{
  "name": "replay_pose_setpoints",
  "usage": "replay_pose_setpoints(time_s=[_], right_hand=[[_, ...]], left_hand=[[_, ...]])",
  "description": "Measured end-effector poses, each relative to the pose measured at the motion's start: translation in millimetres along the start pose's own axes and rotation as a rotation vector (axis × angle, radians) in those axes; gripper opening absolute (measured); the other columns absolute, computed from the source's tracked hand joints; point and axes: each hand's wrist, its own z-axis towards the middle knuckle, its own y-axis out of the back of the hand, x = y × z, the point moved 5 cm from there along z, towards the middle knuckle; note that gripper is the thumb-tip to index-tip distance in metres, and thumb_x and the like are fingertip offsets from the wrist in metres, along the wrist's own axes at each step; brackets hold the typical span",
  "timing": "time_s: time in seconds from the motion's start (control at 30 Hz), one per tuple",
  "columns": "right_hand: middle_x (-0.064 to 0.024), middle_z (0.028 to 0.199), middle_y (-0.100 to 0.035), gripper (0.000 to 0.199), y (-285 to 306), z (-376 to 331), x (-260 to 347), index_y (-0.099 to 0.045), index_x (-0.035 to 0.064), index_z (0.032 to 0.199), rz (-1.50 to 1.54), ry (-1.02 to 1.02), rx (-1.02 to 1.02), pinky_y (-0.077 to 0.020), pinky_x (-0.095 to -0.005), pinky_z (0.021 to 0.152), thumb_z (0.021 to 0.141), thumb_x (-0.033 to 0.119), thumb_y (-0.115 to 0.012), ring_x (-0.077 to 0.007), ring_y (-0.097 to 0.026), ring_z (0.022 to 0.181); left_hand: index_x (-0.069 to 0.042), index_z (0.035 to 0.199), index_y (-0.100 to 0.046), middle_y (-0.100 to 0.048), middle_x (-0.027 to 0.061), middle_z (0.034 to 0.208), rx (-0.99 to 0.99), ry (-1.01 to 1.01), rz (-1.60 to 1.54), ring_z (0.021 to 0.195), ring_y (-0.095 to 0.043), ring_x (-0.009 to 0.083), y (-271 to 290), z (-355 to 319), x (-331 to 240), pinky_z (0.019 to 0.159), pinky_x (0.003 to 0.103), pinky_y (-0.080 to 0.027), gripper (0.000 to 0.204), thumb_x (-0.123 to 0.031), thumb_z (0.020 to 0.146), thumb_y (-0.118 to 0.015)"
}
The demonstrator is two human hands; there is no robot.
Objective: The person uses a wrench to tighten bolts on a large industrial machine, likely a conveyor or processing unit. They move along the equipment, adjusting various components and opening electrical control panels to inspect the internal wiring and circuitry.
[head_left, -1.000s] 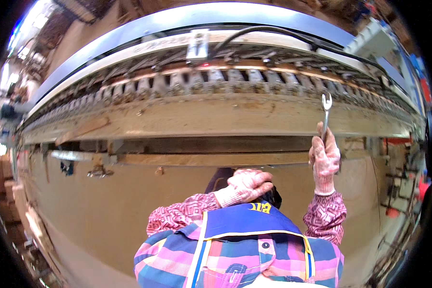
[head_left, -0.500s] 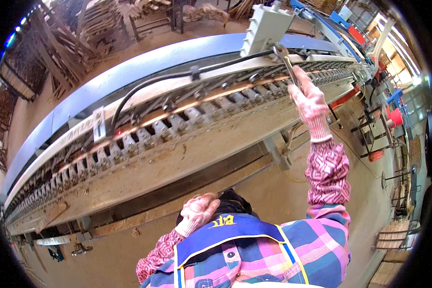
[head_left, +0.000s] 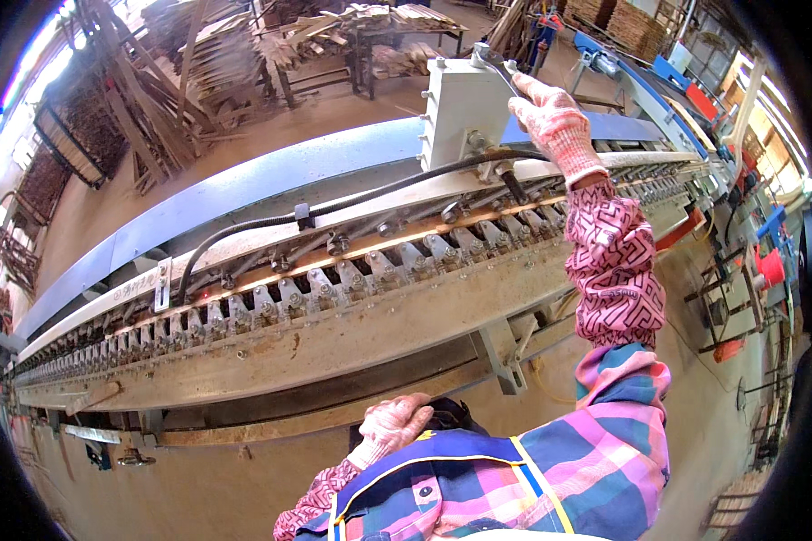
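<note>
My right hand (head_left: 553,119), in a pale pink knit glove, is closed on a metal wrench (head_left: 499,67). The wrench's head lies at the top of an upright light-grey metal box (head_left: 460,110). Beneath the box, a black corrugated cable (head_left: 370,189) runs left along the long machine (head_left: 334,338). My left hand (head_left: 395,424), gloved alike, stays low by my body near the machine's front. Its fingers are curled together against something dark; what they hold, if anything, is hidden.
A row of metal links (head_left: 320,287) curves along the machine, with a blue-grey rail (head_left: 207,187) behind. Cut boards are piled on a rack (head_left: 383,27) at the back, and long timbers (head_left: 131,99) lean at left. A red round object (head_left: 768,268) stands at right.
My right hand has lifted the wrench from the fitting below the grey box to the box's top. The view has shifted. My left hand remains low by my body.
</note>
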Motion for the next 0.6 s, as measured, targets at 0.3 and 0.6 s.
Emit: replay_pose_setpoints(time_s=[0.3, 0.6], right_hand=[[-0.0090, 0.101, -0.068, 0.042, 23.8, 34.8, -25.1, -0.055, 0.0129, 0.132, -0.051, 0.150, 0.333, -0.0496, -0.0306, 0.076, 0.093, 0.028, -0.058, -0.0207, -0.063, 0.084], [-0.0152, 0.101, -0.068, 0.044, -7.4, 67.9, -26.2, -0.049, 0.0208, 0.137, -0.661, 0.507, 0.063, -0.0533, -0.0319, 0.077, 0.094, 0.026, -0.057, -0.0242, -0.067, 0.088]], left_hand=[[-0.010, 0.108, -0.065, -0.068, 0.0142, 0.103, 0.022, 0.099, 0.091, 0.099, -0.063, 0.0336, 7.5, 28.2, 7.2, 0.085, 0.043, -0.050, 0.034, -0.038, 0.090, -0.057], [-0.013, 0.114, -0.064, -0.066, 0.0147, 0.108, 0.052, 0.279, 0.079, 0.105, -0.061, 0.0341, 12.9, 51.7, 1.3, 0.091, 0.044, -0.047, 0.038, -0.042, 0.091, -0.054]])
